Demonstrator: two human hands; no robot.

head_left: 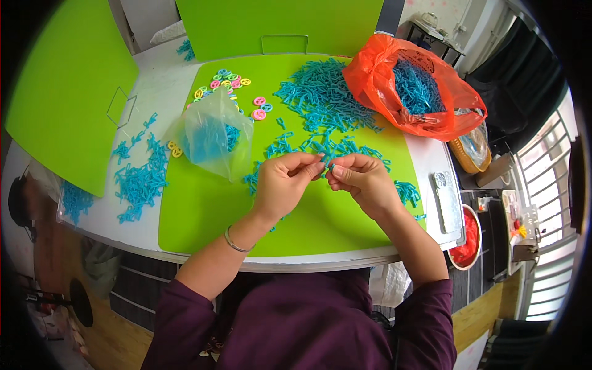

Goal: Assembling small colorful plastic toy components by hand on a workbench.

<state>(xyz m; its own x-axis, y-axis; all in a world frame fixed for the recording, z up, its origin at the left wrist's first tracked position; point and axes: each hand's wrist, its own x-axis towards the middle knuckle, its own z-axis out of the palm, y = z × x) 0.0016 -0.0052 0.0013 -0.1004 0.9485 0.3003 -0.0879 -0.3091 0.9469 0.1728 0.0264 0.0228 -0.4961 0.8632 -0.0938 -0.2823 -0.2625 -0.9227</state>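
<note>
Two bare hands, working close together above a green board (209, 228) on a white table (148, 68). Left hand (279, 185): thumb and forefinger pinched on a small turquoise piece (325, 163); metal bangle (237, 243) at the wrist. Right hand (367, 184): thumb and forefinger likewise pinched at the same piece, just beside the left fingertips; whether it is one link or several joined, cannot tell.

One large heap of turquoise pieces (320, 92), far part of the board, with looser ones scattered nearer, behind and around the hands. One red plastic bag (376, 71), right of the heap, mouth open, turquoise pieces inside. One translucent bag (213, 120), left of the hands, further turquoise pieces within. Assorted ring-shaped pieces (259, 115), pink, yellow, green and blue, beside and behind that bag. One loose turquoise group (143, 179), table's left side. One phone (448, 202), table's right side, beside the board.
</note>
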